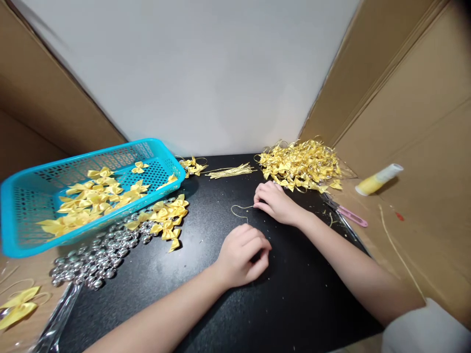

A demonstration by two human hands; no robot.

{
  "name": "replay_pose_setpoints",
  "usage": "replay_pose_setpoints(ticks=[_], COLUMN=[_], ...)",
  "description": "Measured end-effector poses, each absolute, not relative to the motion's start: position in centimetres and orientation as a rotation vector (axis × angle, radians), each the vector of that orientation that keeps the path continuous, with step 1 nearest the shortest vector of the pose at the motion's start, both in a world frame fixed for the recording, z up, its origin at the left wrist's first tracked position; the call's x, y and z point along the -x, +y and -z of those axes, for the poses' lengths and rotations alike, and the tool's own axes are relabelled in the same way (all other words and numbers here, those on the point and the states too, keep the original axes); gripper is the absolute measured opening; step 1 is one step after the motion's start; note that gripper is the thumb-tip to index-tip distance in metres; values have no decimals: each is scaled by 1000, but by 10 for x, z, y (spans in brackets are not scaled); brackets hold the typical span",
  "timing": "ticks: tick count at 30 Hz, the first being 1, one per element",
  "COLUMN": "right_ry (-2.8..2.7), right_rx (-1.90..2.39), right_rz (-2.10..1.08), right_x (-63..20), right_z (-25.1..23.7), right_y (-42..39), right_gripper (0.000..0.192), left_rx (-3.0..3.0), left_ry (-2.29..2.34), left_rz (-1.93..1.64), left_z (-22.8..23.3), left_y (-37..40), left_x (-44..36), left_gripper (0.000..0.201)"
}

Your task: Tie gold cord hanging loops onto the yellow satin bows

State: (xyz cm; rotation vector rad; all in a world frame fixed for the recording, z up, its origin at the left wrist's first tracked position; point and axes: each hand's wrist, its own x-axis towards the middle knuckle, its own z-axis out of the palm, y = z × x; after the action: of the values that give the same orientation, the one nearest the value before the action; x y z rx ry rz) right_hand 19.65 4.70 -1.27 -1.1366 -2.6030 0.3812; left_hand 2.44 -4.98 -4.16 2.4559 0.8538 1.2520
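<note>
The left hand [243, 256], curled above the bench [294, 309], hides one end of the gold cord [240, 215] between the hands; whether its fingers grip anything cannot be told. The right hand's [276, 202] fingers pinch the other end. A blue plastic basket [175, 161] contains yellow ribbon bows [91, 198], its rim partly covering silver beads [99, 260].

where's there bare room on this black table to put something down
The widest free patch is the near tabletop between the left forearm and right forearm. A smaller one lies between the thin cord and the bows beside the blue basket. Crowded: back right, under the bow heap, and left, where silver balls lie.
</note>
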Motion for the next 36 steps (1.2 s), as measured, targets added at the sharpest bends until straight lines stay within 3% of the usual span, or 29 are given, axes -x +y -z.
replay_pose_setpoints(ticks=[5,9,13,15,19,23,29,36], right_ry=[-2550,-2536,-2457,-2360,-2191,-2111,-2065,-2167], right_rx=[1016,983,1051,1050,1034,1065,1089,1085], right_rz=[-416,-443,-463,-483,-516,-536,-550,-268], right_x=[-200,-200,-205,-207,-206,-198,-195,-193], right_z=[-14,-22,-15,-10,1,10,18,24], right_y=[23,11,4,-2,-13,-17,-18,-27], right_gripper=[11,12,10,4,26,5,11,12], left_rx=[-2170,-2145,-1902,-1775,-1660,-1627,-1526,-1332], left_ry=[1504,1309,1100,1049,1005,997,938,1029], left_rz=[-1366,-1028,-1070,-1100,-1118,-1127,-1169,-1241], left_z=[37,30,29,32,36,37,37,41], left_y=[-37,-31,-33,-33,-33,-32,-33,-33], left_x=[-20,-18,-18,-18,-18,-19,-19,-19], left_gripper=[42,17,35,36,35,37,36,28])
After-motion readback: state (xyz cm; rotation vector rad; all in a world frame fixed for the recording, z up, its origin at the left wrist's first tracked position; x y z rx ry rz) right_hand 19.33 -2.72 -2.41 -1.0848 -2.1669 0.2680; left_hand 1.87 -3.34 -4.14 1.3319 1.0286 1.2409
